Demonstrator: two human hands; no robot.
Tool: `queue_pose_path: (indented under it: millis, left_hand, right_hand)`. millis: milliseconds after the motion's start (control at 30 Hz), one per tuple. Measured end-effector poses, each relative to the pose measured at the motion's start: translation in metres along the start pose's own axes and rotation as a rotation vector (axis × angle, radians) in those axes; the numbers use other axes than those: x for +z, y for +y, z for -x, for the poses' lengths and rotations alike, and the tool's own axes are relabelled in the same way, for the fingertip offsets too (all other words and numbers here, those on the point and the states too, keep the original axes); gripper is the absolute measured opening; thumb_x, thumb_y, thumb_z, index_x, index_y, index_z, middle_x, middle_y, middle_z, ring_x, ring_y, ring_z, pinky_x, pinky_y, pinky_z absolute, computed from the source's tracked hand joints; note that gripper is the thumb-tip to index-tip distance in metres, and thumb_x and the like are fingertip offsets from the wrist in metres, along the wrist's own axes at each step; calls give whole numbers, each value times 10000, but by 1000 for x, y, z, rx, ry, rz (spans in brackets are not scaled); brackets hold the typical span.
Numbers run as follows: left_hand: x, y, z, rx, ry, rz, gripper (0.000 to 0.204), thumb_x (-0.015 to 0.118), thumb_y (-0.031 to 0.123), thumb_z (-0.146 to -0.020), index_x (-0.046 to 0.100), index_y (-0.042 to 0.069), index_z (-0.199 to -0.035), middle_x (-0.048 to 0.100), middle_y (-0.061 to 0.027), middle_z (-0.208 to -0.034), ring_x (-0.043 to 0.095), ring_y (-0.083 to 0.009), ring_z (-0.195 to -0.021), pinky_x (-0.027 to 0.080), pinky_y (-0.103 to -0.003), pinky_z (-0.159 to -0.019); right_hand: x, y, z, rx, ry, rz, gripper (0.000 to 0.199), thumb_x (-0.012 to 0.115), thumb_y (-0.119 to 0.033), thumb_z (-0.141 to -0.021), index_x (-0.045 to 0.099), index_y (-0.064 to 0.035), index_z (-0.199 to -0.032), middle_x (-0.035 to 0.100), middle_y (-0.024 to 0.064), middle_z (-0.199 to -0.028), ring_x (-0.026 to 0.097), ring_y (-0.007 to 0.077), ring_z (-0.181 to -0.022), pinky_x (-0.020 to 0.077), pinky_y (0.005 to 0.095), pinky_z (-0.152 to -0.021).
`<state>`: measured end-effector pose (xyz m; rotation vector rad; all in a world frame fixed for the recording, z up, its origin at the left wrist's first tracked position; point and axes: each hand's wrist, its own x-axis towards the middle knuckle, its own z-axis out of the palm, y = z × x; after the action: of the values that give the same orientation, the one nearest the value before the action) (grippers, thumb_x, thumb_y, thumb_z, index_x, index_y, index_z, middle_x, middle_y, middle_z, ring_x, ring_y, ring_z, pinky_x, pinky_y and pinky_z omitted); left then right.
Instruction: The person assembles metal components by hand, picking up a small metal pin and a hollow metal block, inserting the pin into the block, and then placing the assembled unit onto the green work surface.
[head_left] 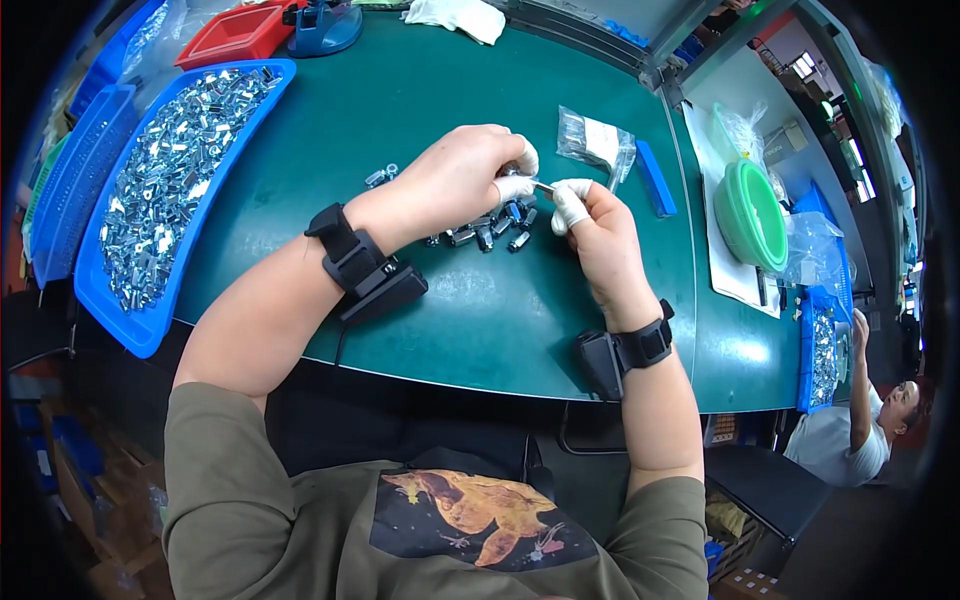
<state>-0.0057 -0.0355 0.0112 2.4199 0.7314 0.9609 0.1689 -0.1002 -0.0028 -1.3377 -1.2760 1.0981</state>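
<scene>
My left hand [458,175] and my right hand [597,232] meet above the green table [500,320], both with white finger cots on the fingertips. Together they pinch one small metal fastener [541,187] between thumbs and forefingers. Just below the hands lies a small heap of dark and silvery metal parts [490,232]. Two loose silvery parts [381,177] rest left of my left hand. Each wrist carries a black strap with a black box.
A long blue tray [150,330] full of shiny metal parts sits at the left. A clear bag of parts [592,142] and a blue strip [656,178] lie behind the hands. A green bowl [752,215] stands at the right. Another person [860,430] sits at lower right.
</scene>
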Motion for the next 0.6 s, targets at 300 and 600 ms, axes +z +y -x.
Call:
queue_pose_path:
  millis: [300,600]
  left_hand:
    - [11,-5,0,-379,57,815,147,662,70,-708,611,22,-837,588,-55,-726,533,-103,-595,439,-232,-565]
    - [-7,15,3,-45,13,309,153,687,78,-679,615,12,-796,590,-58,-695,535,-100,-572,437,-220,-525]
  right_hand:
    - [2,-3,3,-61,-13,-67,172,486,-182,-886,567,-32,-911,478,-40,-624,355,14,-516,259,157,-460]
    - [-12,-4,2,217,-289,-336,193,445,-207,-903,548,-47,-875,416,-52,-566,320,33,-469,252,172,-444]
